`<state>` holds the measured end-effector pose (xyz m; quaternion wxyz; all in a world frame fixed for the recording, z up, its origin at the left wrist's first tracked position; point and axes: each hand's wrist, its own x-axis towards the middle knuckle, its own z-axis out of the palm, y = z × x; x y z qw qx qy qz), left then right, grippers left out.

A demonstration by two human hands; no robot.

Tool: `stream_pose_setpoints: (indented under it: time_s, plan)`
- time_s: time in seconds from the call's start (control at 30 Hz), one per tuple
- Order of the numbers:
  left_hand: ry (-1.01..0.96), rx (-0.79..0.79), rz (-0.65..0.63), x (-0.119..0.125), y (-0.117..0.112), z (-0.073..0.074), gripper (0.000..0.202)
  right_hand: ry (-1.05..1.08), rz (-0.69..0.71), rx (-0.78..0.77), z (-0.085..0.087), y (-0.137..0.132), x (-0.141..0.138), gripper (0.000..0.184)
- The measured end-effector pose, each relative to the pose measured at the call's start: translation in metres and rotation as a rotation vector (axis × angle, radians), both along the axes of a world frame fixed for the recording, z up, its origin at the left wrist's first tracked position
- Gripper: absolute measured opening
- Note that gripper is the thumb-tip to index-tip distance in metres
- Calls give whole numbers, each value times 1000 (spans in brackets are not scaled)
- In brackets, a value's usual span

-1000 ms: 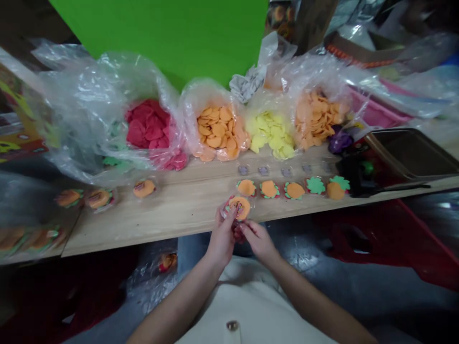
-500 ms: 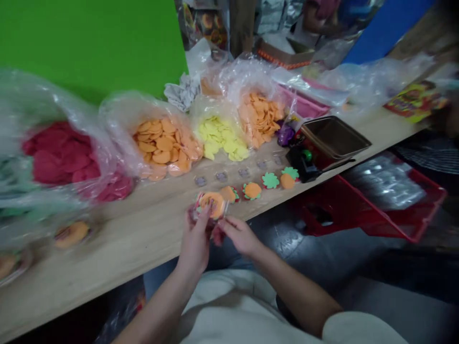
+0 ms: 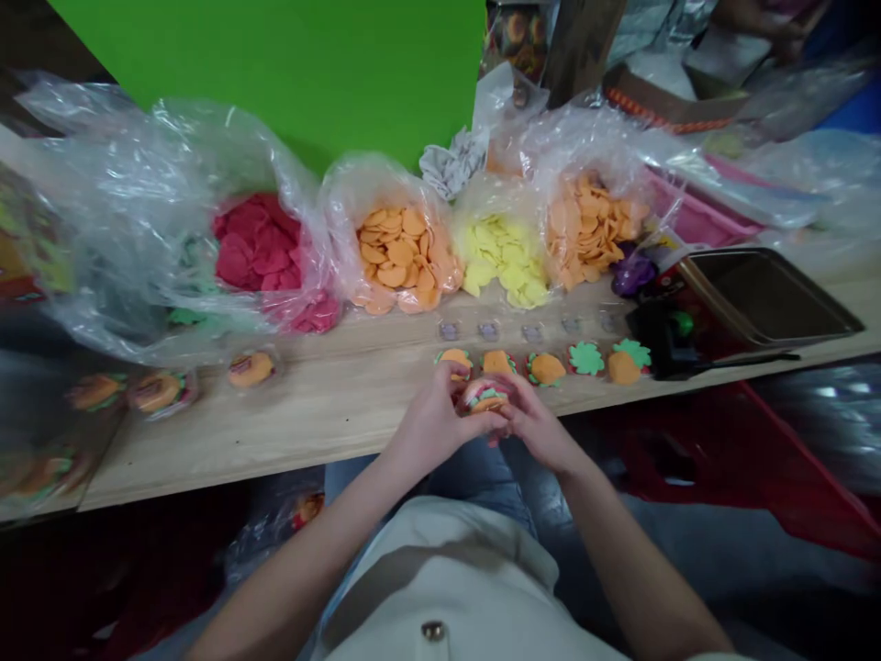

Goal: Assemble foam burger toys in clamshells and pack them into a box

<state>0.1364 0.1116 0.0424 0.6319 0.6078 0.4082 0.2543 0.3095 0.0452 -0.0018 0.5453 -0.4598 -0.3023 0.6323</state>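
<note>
A toy burger (image 3: 485,397) of layered foam pieces, in what looks like a clear case, is held between my two hands at the table's front edge. My left hand (image 3: 437,418) grips its left side, thumb below and fingers above. From the other side, my right hand (image 3: 540,427) curls its fingers round it. Just behind lie foam stacks in a row: orange-topped stacks (image 3: 546,369), a green scalloped piece (image 3: 586,358), and an orange disc (image 3: 623,367) partly over green at the right end. Small clear plastic pieces (image 3: 488,330) form another row behind them.
Open plastic bags hold red (image 3: 258,243), orange (image 3: 395,252), yellow (image 3: 506,257) and more orange (image 3: 592,225) foam pieces. Packed toy burgers (image 3: 250,369) sit at left. A tape dispenser (image 3: 664,335) and brown tray (image 3: 771,289) stand at right, above a red crate (image 3: 750,459). A person works at the back.
My view has swung left. The burger has tipped so its layered side shows, and my right hand has moved from its lower edge to wrap its right side.
</note>
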Motion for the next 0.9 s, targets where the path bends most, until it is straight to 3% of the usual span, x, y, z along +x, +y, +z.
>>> stream_pose_setpoints:
  time_s: [0.17,0.33,0.43,0.5,0.6,0.67,0.7,0.73,0.83,0.87,0.9]
  plan:
    - [-290,-124,195,-1,-20,-13,28,71,-162,88,-1,-4,-24,36]
    - [-165,43,349,-3,-21,-22,12,2,-195,80,-1,-6,-29,43]
    - [-163,31,402,-2,-18,-22,11,-68,-234,53,0,-9,-30,44]
    - [-206,-43,336,-1,-14,-18,11,-127,-238,32,3,-13,-31,42]
    - [-277,-224,43,4,-10,-14,31,-337,-125,72,8,-19,-23,38]
    - [-241,-308,-75,6,-9,-16,49,-532,-39,104,10,-20,2,39]
    - [-197,-343,-68,5,-8,-19,51,-640,-98,93,11,-20,23,38]
    - [-152,-374,-15,3,-6,-24,50,-743,-239,51,13,-20,51,36]
    - [-97,-476,301,-14,2,-41,46,-932,-1035,-241,19,-27,157,27]
    - [-100,-486,412,-23,6,-47,45,-865,-1147,-346,20,-29,191,25]
    - [-100,-464,498,-33,10,-51,45,-816,-1142,-397,21,-31,222,22]
